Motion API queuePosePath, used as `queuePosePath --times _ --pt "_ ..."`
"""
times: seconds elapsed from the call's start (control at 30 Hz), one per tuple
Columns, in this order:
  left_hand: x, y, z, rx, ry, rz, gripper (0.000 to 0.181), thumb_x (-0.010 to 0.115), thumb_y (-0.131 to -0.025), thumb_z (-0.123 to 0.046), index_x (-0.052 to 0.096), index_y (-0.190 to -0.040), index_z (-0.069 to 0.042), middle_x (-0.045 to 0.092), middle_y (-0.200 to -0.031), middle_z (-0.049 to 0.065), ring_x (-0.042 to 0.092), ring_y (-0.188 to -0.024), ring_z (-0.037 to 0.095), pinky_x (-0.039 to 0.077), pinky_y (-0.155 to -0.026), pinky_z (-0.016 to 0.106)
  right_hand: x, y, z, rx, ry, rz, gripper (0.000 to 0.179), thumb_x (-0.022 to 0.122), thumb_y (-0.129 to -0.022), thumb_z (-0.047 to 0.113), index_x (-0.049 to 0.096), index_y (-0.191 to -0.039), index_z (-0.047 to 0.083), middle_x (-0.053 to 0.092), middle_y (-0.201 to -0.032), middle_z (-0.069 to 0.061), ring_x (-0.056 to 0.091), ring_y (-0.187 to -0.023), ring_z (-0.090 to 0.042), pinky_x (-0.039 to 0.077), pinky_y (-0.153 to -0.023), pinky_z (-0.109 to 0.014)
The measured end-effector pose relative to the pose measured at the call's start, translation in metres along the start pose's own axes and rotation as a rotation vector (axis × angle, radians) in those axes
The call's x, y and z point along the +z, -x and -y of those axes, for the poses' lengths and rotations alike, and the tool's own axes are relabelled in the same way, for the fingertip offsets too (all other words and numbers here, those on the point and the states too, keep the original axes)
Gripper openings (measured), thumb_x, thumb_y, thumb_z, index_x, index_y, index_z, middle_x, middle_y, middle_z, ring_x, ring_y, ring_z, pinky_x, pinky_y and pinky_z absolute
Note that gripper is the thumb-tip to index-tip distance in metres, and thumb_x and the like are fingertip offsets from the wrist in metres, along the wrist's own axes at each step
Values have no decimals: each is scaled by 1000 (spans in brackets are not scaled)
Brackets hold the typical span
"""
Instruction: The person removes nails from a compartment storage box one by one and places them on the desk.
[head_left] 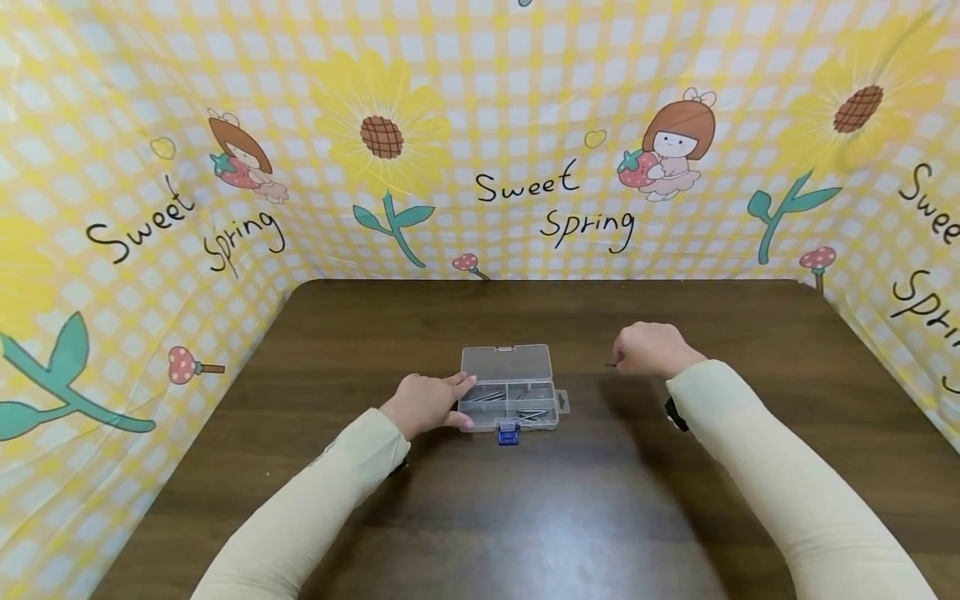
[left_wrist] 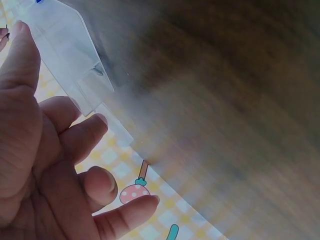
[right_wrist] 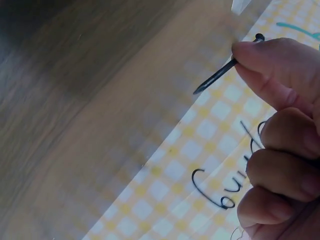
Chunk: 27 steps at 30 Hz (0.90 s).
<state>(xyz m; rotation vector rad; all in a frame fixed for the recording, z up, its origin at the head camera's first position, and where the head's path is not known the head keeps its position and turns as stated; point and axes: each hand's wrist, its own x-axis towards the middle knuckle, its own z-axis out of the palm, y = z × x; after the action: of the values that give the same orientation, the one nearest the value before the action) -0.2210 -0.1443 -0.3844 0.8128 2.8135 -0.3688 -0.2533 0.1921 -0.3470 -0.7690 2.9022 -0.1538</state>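
A clear plastic compartment box (head_left: 483, 415) lies on the table with its lid (head_left: 506, 364) folded back, away from me. Slim metal nails (head_left: 534, 415) fill part of its front right compartment, and more nails (head_left: 487, 397) lie in the back left one. My left hand (head_left: 429, 403) grips the box's left end, thumb near the front corner and fingers toward the back. To the right of the box, my right hand (head_left: 651, 350) pinches a dark nail (right_wrist: 217, 77) between thumb and index finger, over the table. The nail's point sticks out, and its head shows above the thumb.
The box has a blue latch (head_left: 508, 435) at its front and a hanging tab (head_left: 563, 402) on the right. Under everything is a dark brown wooden table (head_left: 420, 533). A yellow checked cloth (head_left: 510, 100) with printed flowers stands behind and at both sides.
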Motion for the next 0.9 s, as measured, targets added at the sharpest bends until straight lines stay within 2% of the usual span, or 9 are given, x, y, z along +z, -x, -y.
queuePosePath --times 0.17,0.43,0.53,0.67,0.73,0.9 --pt "-3 1 -1 0 -34 -11 80 54 -80 -63 43 -146 -19 48 -143 -3 41 -43 16 43 -53 33 -3 6 -10 16 6 8 42 49 -75 -5 23 -57 22 13 -59 7 11 -57 -11 14 -52 -29" --pt "-5 5 -4 -11 -14 17 80 55 -80 -62 42 -147 -19 47 -144 -2 48 -47 17 45 -54 34 6 7 -20 31 2 7 40 47 -72 -6 24 -56 22 15 -58 8 13 -56 -11 14 -52 -29" --pt "-5 6 -4 -22 -15 22 80 55 -80 -62 43 -147 -19 46 -144 -3 50 -49 18 46 -57 35 11 5 -20 23 1 20 38 48 -71 -5 28 -54 22 23 -57 9 17 -56 -10 17 -51 -29" --pt "-4 6 -4 -25 -7 18 80 56 -80 -61 43 -146 -19 47 -144 -3 54 -52 19 46 -58 36 16 1 -19 28 15 23 33 54 -72 -2 41 -53 21 45 -62 9 31 -57 -10 29 -50 -31" --pt "-4 6 -4 -24 0 13 79 56 -80 -61 44 -146 -19 48 -144 -3 53 -52 19 45 -56 35 19 0 -18 29 26 17 32 57 -73 -1 45 -53 21 49 -63 9 34 -58 -10 32 -51 -33" --pt "-1 5 -3 -26 2 8 79 56 -80 -61 43 -146 -19 46 -145 -3 43 -45 17 42 -52 34 28 -2 -17 14 23 16 41 55 -73 -4 31 -53 22 24 -55 10 21 -55 -10 22 -50 -30"
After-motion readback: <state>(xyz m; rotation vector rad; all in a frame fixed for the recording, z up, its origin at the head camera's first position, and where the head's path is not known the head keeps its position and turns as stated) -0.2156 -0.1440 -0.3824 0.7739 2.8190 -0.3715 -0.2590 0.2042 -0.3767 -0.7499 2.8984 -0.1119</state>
